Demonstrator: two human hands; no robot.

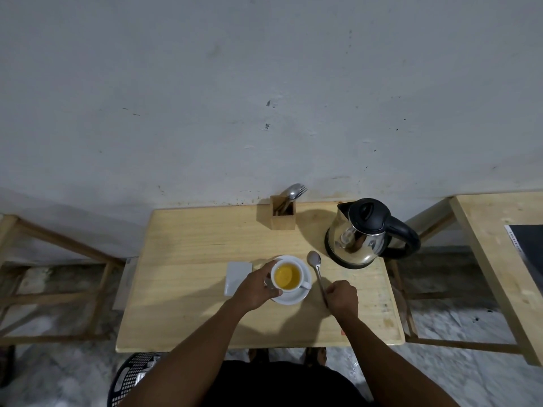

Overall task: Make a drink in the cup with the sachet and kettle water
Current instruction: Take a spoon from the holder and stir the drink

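Note:
A white cup [287, 277] holding yellow liquid stands on a white saucer [296, 298] in the middle of the wooden table [191, 259]. My left hand [258, 287] wraps around the cup's left side. My right hand [342, 298] grips the handle of a metal spoon [315, 261], whose bowl lies on the table just right of the saucer. The steel kettle [361, 233] with a black lid and handle stands at the back right. A small silvery scrap, perhaps the sachet, shows between my left fingers and the cup.
A white napkin or small dish [236, 274] lies left of the saucer. A wooden cutlery holder [282, 215] with spoons and a fork stands at the table's back edge. Wooden frames flank the table; a black basket [132, 377] sits on the floor.

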